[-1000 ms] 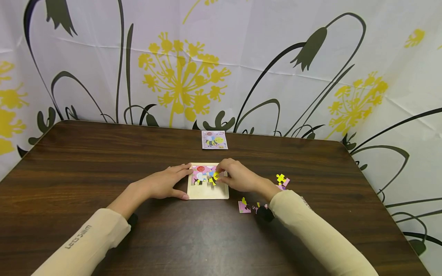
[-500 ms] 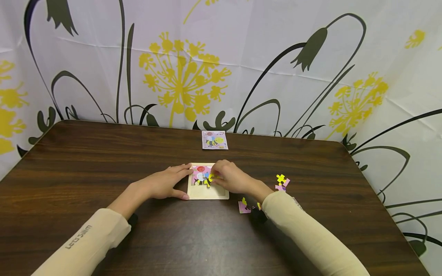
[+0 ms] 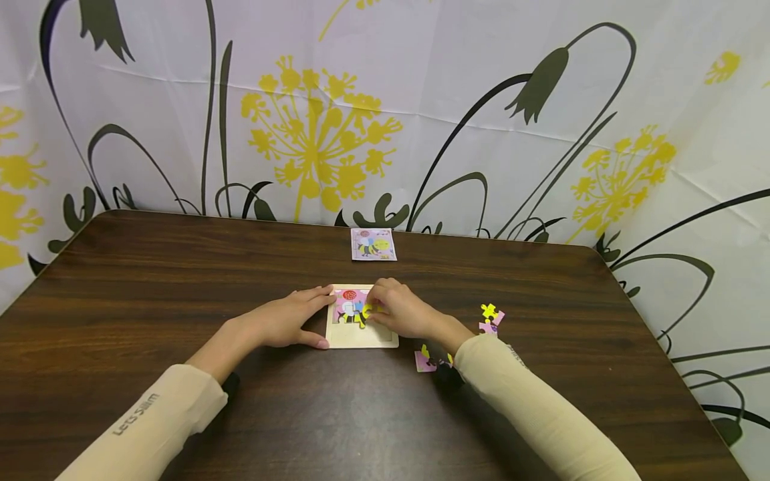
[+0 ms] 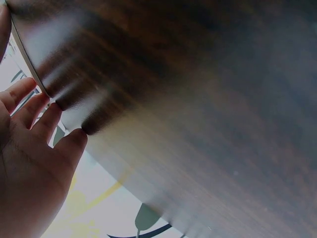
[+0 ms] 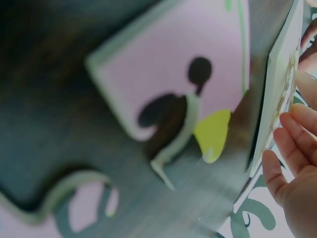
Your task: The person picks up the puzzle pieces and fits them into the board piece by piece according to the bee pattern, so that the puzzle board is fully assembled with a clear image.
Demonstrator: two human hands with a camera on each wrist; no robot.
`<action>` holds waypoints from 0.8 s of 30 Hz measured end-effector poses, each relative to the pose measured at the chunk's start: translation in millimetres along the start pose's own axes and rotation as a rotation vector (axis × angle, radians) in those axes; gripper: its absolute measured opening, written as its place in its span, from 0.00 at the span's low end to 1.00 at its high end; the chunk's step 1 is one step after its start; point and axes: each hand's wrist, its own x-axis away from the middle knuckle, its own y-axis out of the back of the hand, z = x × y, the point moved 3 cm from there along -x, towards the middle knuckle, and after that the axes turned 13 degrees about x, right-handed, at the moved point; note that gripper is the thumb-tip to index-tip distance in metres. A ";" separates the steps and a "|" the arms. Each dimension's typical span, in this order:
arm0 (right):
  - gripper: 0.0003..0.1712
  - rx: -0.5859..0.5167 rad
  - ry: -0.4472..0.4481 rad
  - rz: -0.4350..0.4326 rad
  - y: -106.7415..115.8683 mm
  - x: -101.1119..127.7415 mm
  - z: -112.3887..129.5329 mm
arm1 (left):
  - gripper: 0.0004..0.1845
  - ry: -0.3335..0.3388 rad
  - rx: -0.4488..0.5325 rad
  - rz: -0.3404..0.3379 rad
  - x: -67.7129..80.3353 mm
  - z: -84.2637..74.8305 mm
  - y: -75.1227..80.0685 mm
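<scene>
At the frame's center, the right hand (image 3: 402, 312) is gripping a yellow puzzle piece (image 3: 364, 312), now shifted leftward into the wooden puzzle tray (image 3: 361, 339); the left hand (image 3: 287, 322), grip released, is bracing the tray's left edge on the desk (image 3: 180, 280).

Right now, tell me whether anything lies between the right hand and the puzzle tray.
Nothing visible does. The right hand already rests on the puzzle tray, fingers on a yellow piece. The left hand touches only the tray's left edge. Loose pieces lie to the right.
</scene>
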 end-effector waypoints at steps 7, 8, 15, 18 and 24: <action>0.10 -0.001 -0.009 0.009 -1.0 -0.6 0.3 | 0.44 -0.012 -0.003 -0.005 0.2 0.5 -0.4; 0.10 0.001 -0.011 0.012 -1.2 -0.7 0.4 | 0.44 -0.013 -0.002 -0.005 0.3 0.5 -0.4; 0.09 0.010 -0.028 0.031 -2.6 -0.7 0.8 | 0.44 -0.016 -0.001 -0.006 0.5 0.3 -0.3; 0.09 0.009 -0.031 0.030 -2.6 -1.0 0.8 | 0.44 -0.019 0.001 -0.007 0.7 0.2 0.0; 0.09 0.006 -0.029 0.034 -2.8 -1.0 0.4 | 0.44 -0.017 0.005 -0.003 0.4 0.7 -0.3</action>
